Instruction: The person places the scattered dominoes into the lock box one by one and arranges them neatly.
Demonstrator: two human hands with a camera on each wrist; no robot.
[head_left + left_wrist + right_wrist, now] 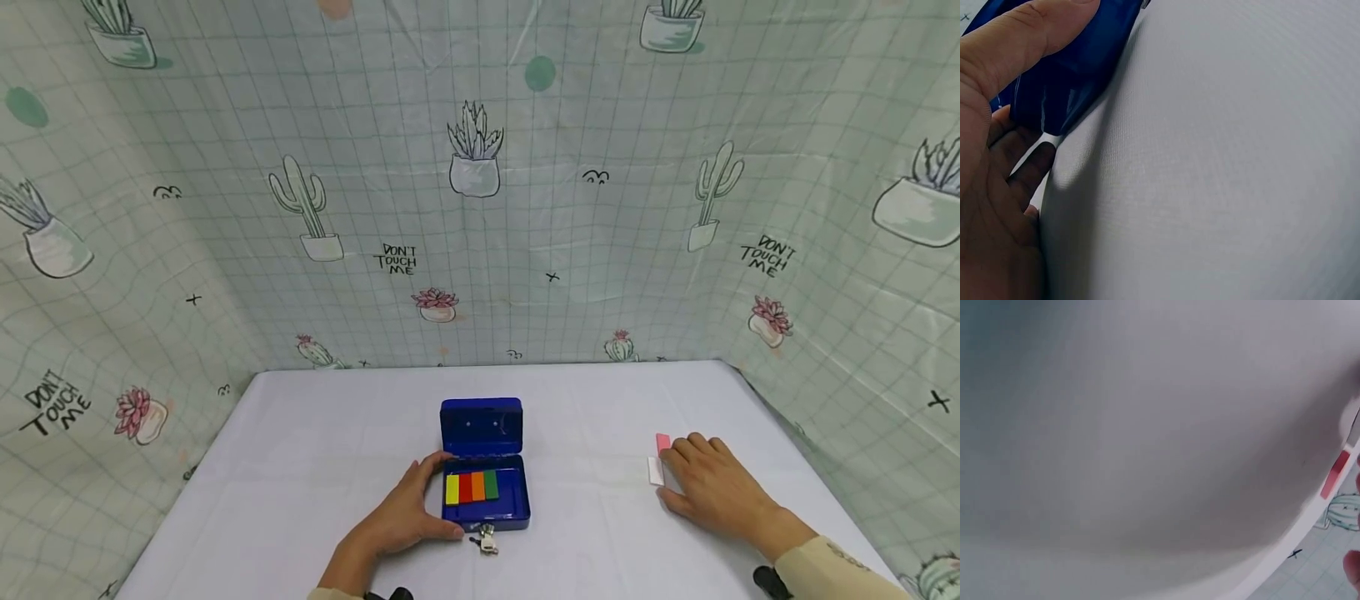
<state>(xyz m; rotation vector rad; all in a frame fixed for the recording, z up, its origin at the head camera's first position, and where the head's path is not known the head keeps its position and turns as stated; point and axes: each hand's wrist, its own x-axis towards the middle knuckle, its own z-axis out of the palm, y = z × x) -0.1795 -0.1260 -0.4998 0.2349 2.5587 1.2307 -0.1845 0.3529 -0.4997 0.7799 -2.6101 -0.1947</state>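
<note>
A blue metal cash box (514, 493) stands with its lid (482, 425) raised. Inside, side by side, lie yellow (452, 489), red (465, 487), orange (477, 487) and green (491, 484) blocks. My left hand (408, 508) grips the box's left side, thumb at the front corner, fingers toward the back; the left wrist view shows the box's blue wall (1079, 75) between them. Over at the right, my right hand (708, 483) pinches a white block (656, 472) between thumb and index finger. A pink block (663, 442) lies just beyond it, partly covered by the fingers.
Small keys (487, 540) hang from the lock at the box's front. All of this is on a white-covered table (322, 442). Behind and beside the table hangs a cactus-print cloth (375, 167). Dark wrist-camera pieces show by both wrists.
</note>
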